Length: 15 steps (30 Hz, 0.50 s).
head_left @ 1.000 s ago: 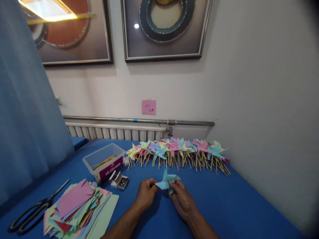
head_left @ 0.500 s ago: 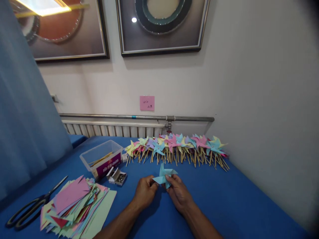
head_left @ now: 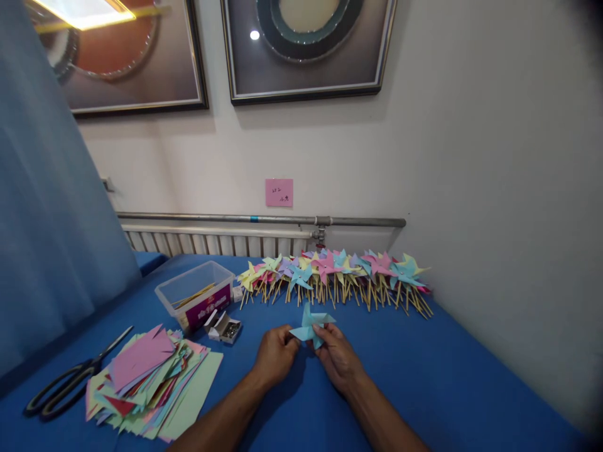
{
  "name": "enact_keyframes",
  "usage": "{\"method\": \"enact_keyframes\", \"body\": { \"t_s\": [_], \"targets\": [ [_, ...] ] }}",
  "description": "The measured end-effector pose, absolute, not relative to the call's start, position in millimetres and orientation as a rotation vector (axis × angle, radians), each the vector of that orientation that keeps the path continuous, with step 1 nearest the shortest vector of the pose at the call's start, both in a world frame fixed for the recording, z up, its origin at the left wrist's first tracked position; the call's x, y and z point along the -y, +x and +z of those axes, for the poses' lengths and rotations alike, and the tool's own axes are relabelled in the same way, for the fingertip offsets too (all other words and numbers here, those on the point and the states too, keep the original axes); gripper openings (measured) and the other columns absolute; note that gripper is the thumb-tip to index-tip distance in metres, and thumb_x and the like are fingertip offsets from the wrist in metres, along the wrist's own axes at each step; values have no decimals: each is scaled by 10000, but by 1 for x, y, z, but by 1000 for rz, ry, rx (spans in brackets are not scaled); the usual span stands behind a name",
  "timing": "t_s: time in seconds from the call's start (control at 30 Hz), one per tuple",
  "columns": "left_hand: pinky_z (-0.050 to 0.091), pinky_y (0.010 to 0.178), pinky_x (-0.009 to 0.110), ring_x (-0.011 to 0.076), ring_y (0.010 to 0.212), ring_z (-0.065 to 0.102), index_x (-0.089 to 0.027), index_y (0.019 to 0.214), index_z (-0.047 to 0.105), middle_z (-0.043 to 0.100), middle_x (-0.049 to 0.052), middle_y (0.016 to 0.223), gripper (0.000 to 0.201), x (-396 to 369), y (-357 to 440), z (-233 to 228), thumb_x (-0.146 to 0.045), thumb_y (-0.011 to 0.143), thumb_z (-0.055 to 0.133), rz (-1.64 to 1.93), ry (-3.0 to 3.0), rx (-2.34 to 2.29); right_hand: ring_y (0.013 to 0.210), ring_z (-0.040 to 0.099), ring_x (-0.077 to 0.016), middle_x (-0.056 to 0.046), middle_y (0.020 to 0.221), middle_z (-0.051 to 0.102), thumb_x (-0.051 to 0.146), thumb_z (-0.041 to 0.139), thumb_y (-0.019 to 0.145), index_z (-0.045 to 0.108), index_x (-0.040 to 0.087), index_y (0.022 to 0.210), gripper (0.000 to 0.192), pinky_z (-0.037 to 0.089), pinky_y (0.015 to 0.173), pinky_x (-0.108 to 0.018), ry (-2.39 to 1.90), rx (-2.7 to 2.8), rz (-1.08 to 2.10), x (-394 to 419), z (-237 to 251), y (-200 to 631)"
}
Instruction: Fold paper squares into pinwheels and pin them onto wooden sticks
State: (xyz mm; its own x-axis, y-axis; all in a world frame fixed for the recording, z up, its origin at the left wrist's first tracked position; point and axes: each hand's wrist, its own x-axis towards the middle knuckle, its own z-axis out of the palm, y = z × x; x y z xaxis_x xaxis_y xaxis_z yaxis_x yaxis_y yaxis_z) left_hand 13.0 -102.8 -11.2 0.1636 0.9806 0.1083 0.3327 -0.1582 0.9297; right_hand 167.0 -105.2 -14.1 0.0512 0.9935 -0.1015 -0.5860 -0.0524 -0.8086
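A light-blue paper pinwheel (head_left: 309,326) with folded blades is held up over the blue table, no stick visible on it. My right hand (head_left: 340,361) pinches it near the centre, thumb on the front and fingers behind. My left hand (head_left: 277,355) is closed right at the pinwheel's left blade tip; whatever its fingers hold is hidden. To the left of that hand sits a small open box (head_left: 225,328) of shiny metal pins.
Finished pinwheels (head_left: 325,270) on sticks lie in a long row at the back. A clear plastic tub (head_left: 207,307) holds several thin sticks. Stacked coloured paper (head_left: 151,383) and black-handled scissors (head_left: 75,380) lie at the left. A wall borders the table's right side.
The camera view has shifted slightly, so the table items appear a little farther right and higher. Both hands keep nearly the same pose around the light-blue pinwheel.
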Motion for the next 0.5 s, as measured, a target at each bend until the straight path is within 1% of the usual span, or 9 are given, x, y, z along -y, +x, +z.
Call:
{"method": "enact_keyframes", "body": {
  "t_s": [0.2, 0.3, 0.5],
  "targets": [
    [242, 511, 232, 94, 515, 368, -164, 702, 585, 453, -59, 548, 134, 103, 12, -11, -237, 803, 535, 981, 1662, -1291, 797, 641, -178, 16, 763, 692, 355, 975, 500, 691, 211, 729, 392, 530, 804, -317, -813, 616, 1462, 103, -18, 168],
    [242, 514, 232, 92, 517, 364, -164, 688, 578, 444, -62, 542, 134, 104, 12, -10, -227, 800, 538, 990, 1684, -1300, 798, 638, -180, 15, 757, 693, 363, 977, 501, 696, 216, 716, 384, 526, 785, -312, -806, 627, 1460, 102, -19, 167],
    [241, 513, 230, 89, 522, 363, -166, 675, 567, 444, -63, 545, 138, 104, 13, -10, -219, 800, 541, 1008, 1695, -1298, 719, 604, -152, 21, 709, 673, 366, 980, 497, 689, 206, 673, 375, 506, 731, -289, -793, 639, 1462, 102, -19, 167]
  ]
}}
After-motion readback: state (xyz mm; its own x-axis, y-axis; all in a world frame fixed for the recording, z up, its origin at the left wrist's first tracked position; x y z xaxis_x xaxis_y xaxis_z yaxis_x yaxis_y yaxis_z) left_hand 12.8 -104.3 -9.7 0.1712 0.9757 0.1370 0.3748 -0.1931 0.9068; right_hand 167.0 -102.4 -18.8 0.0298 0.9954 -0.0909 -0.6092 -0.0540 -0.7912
